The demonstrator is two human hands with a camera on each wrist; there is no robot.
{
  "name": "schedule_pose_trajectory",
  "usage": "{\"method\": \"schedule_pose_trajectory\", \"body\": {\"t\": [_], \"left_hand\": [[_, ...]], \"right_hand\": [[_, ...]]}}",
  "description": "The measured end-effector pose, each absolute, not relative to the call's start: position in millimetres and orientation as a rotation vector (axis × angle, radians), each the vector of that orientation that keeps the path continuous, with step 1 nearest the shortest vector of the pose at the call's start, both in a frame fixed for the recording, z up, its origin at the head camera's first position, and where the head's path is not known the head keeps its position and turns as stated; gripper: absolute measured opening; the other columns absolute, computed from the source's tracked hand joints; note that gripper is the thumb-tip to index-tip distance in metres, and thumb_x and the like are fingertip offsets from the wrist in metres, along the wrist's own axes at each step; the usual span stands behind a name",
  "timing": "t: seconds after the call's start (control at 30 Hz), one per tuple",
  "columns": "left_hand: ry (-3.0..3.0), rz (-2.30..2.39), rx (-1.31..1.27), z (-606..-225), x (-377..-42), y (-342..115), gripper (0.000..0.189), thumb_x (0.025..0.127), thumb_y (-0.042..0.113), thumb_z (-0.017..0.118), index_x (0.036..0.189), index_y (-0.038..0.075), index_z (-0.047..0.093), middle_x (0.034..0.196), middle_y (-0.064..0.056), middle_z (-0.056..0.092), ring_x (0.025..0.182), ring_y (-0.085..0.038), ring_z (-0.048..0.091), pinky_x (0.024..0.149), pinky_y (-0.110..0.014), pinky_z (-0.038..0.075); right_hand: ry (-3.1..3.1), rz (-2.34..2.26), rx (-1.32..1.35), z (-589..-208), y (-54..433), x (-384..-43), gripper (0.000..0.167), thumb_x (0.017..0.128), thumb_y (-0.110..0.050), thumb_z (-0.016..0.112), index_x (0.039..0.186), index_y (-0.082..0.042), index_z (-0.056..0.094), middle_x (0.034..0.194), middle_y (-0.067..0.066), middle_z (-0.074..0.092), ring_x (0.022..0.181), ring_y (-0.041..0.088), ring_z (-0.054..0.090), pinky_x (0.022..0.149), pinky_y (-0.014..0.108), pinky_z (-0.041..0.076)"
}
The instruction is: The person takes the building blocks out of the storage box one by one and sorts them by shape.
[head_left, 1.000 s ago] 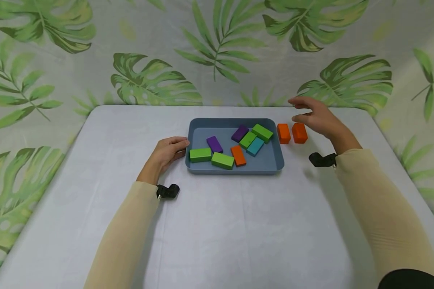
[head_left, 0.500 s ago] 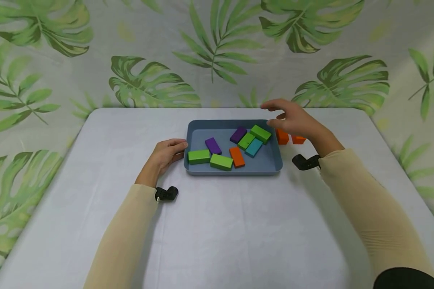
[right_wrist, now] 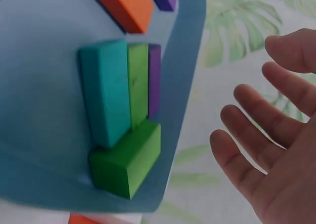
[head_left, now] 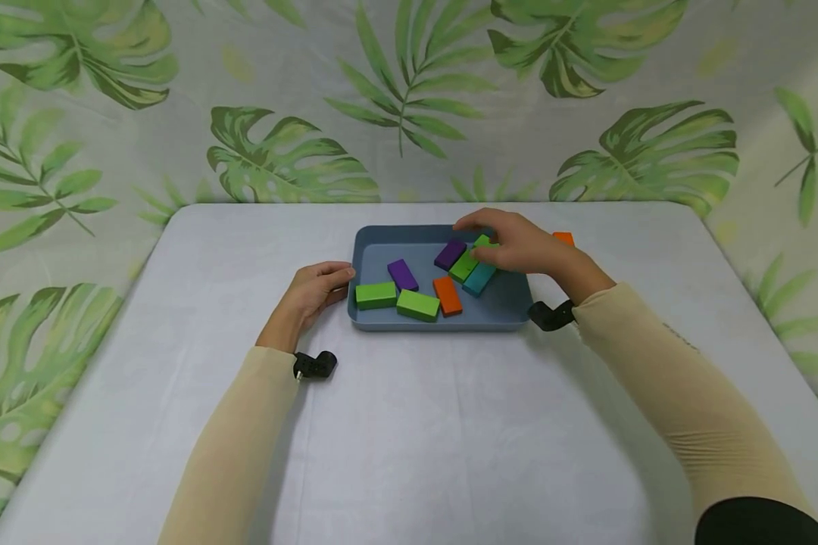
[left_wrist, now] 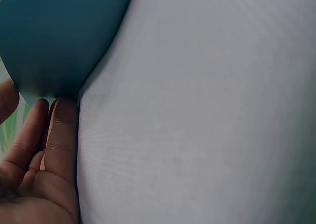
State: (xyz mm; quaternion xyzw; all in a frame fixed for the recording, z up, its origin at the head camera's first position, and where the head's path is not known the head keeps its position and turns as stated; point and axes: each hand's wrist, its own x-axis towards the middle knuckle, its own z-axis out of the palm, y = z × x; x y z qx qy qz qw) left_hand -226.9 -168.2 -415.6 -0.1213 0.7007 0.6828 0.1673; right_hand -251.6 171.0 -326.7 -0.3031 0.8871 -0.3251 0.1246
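Observation:
A blue-grey tray (head_left: 409, 328) holds several coloured blocks. My left hand (head_left: 316, 288) touches its left end, straight fingertips against the outer wall and thumb at the rim in the left wrist view. Over the tray's right end hovers my right hand (head_left: 518, 242), fingers spread and holding nothing in the right wrist view. Below it a teal block (right_wrist: 106, 93), a green block (right_wrist: 138, 86) and a purple block (right_wrist: 154, 81) lie side by side, with another green block (right_wrist: 126, 160) across their ends. The right hand partly hides this group in the head view.
Left in the tray are a purple block (head_left: 403, 275), two green blocks, one nearer the middle (head_left: 419, 306), and an orange block (head_left: 448, 295). Outside, right of the tray, an orange block (head_left: 563, 238) shows behind the right wrist. A leaf-print cloth (head_left: 409, 98) hangs behind the table.
My right hand has moved left from above the two orange blocks outside the tray to over the tray's right end. The left hand, tray and blocks stay in place.

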Motion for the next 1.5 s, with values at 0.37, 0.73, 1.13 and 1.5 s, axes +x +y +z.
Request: {"method": "schedule_pose_trajectory", "body": {"t": [0.37, 0.73, 1.13, 1.5], "left_hand": [[1.985, 1.939, -0.35, -413.6, -227.1, -168.6, 0.047, 0.099, 0.018, 0.062, 0.141, 0.001, 0.052, 0.146, -0.014, 0.052, 0.121, -0.013, 0.058, 0.112, -0.03, 0.048], [1.985, 1.941, -0.351, -414.5, -225.8, -167.8, 0.045, 0.099, 0.016, 0.061, 0.141, 0.0, 0.053, 0.145, -0.014, 0.052, 0.122, -0.014, 0.058, 0.112, -0.031, 0.048], [1.982, 1.939, -0.356, -413.8, -226.7, -168.5, 0.045, 0.099, 0.016, 0.061, 0.14, 0.0, 0.053, 0.145, -0.014, 0.052, 0.126, -0.016, 0.057, 0.112, -0.03, 0.048], [1.985, 1.939, -0.349, -414.0, -227.2, -167.7, 0.045, 0.099, 0.016, 0.061, 0.141, 0.0, 0.052, 0.145, -0.015, 0.052, 0.122, -0.014, 0.058, 0.112, -0.03, 0.049]], "right_hand": [[2.573, -0.743, -1.012, -336.2, 150.9, -239.2, 0.045, 0.093, -0.007, 0.063, 0.137, -0.004, 0.055, 0.141, 0.014, 0.054, 0.127, 0.035, 0.053, 0.104, 0.053, 0.051], [2.501, -0.733, -1.064, -354.5, 141.0, -235.9, 0.047, 0.091, -0.003, 0.063, 0.137, 0.001, 0.054, 0.138, 0.019, 0.055, 0.123, 0.035, 0.055, 0.109, 0.052, 0.049], [2.457, -0.709, -1.102, -365.8, 126.0, -230.1, 0.048, 0.091, -0.002, 0.061, 0.138, -0.005, 0.054, 0.142, 0.012, 0.054, 0.13, 0.031, 0.051, 0.113, 0.05, 0.046], [2.352, -0.708, -1.185, -372.0, 111.5, -226.5, 0.059, 0.086, 0.011, 0.049, 0.14, -0.012, 0.055, 0.147, 0.007, 0.052, 0.128, 0.025, 0.051, 0.115, 0.046, 0.045]]}}
